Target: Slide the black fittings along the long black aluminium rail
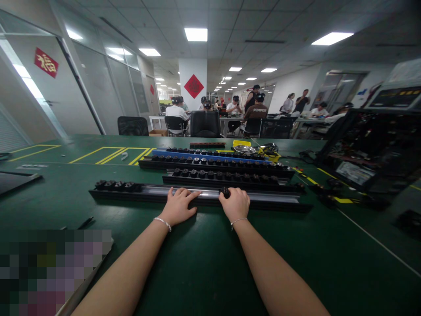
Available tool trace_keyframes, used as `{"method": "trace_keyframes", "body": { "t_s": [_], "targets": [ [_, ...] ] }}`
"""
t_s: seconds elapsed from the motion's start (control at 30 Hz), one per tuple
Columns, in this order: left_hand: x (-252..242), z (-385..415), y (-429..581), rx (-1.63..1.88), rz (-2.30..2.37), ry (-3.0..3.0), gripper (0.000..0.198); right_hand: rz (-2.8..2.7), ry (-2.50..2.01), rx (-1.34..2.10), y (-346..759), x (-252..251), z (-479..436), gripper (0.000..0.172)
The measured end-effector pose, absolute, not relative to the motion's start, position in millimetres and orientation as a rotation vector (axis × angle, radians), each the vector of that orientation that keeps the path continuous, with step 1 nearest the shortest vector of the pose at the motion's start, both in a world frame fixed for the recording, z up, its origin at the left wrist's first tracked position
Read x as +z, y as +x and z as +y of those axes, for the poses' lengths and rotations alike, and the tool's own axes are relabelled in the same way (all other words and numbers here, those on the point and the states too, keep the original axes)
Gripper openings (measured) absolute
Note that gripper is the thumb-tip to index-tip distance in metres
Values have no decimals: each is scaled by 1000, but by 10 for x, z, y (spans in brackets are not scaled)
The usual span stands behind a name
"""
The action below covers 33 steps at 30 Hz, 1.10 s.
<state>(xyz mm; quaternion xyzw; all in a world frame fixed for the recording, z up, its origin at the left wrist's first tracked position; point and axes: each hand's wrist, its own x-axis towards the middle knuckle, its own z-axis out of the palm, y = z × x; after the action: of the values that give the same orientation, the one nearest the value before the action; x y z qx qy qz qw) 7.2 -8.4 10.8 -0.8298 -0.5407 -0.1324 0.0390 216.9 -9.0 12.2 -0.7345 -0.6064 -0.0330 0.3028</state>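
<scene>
A long black rail with a silvery channel (263, 198) lies across the green table in front of me. My left hand (178, 205) rests flat on the rail, fingers stretched out along it. My right hand (235, 203) is closed around a small black knob (225, 192) that sits on the rail. Several more black knobs (115, 185) are lined up at the rail's left end. Both wrists wear thin bracelets.
Three more rails filled with black knobs (217, 165) lie behind, one of them blue. A metal bowl (244, 149) on a yellow tray stands beyond them. Dark equipment (371, 149) rises at the right. Chairs and seated people fill the background.
</scene>
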Motion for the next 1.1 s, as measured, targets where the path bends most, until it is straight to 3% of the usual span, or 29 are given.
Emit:
{"method": "trace_keyframes", "body": {
  "t_s": [1.1],
  "targets": [
    [111,-74,64,-393,-1655,-2556,57,-1626,-1923,-139,2462,75,-85,29]
  ]
}}
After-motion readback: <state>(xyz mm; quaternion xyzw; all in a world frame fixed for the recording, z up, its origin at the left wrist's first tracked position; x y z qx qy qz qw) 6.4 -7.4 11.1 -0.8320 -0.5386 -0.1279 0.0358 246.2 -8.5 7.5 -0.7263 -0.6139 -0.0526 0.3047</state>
